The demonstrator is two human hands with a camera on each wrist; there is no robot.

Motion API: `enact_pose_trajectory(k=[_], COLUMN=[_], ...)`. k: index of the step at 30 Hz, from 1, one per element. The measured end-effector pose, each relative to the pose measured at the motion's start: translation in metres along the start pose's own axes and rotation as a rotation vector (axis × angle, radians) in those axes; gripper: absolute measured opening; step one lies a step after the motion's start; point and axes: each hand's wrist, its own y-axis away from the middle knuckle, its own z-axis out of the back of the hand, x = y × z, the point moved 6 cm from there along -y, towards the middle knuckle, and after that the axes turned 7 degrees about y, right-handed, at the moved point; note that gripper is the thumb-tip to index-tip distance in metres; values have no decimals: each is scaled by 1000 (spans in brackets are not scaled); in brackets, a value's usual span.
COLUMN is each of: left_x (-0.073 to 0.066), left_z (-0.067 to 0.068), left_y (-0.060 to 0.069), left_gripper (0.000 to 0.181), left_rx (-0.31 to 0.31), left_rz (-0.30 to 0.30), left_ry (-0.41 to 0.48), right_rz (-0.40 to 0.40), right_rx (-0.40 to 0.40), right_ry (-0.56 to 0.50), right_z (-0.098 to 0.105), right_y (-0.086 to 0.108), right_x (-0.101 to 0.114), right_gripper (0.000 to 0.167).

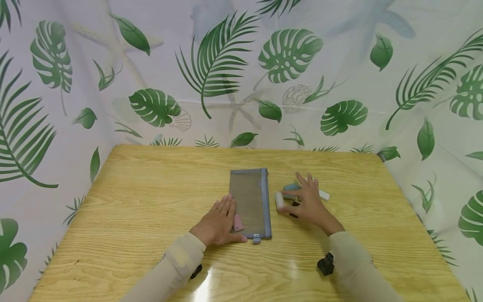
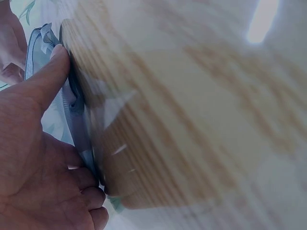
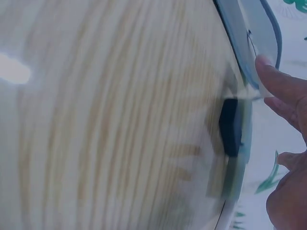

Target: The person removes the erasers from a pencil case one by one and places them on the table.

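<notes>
A grey mesh zip pouch [image 1: 247, 201] with a blue-grey zipper edge lies flat on the table. My left hand [image 1: 219, 222] rests on its left side, fingers straight, thumb along the near edge. Beside that hand is a small pink block [image 1: 237, 223]; whether it lies in or on the pouch I cannot tell. Right of the pouch, my right hand [image 1: 311, 205] pinches a small white block [image 1: 279, 201] between thumb and index finger. Under and around this hand are a teal block [image 1: 290, 187], a black block [image 3: 231, 127] and a white piece [image 1: 323, 195].
The wooden table [image 1: 151, 188] reaches back to a white curtain [image 1: 234, 84] printed with green leaves, which also hangs along both sides. A dark device [image 1: 326, 265] sits by the right wrist.
</notes>
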Motion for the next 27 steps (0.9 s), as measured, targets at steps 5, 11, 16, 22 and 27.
enact_pose_trajectory(k=[5,11,16,22,27], left_x=[0,0,0,1,1], left_z=[0,0,0,-2,-2], left_y=[1,0,1,-1,-1], left_gripper=[108,108,109,109,110], left_rx=[2,4,-3,-2,0], left_rz=[0,-1,-3,-5,-5], left_ry=[-5,-12,-10,-7,-5], right_rz=[-33,-56,-64,-76,-78], right_rx=[-20,-43,-64,-74,-80], right_ry=[-13,-2,1,-13,-2], right_z=[9,18,24,30,30], right_y=[8,17,26,36,42], right_x=[-11,-25,-36,-46,-51], right_gripper=[52,50,51,56,58])
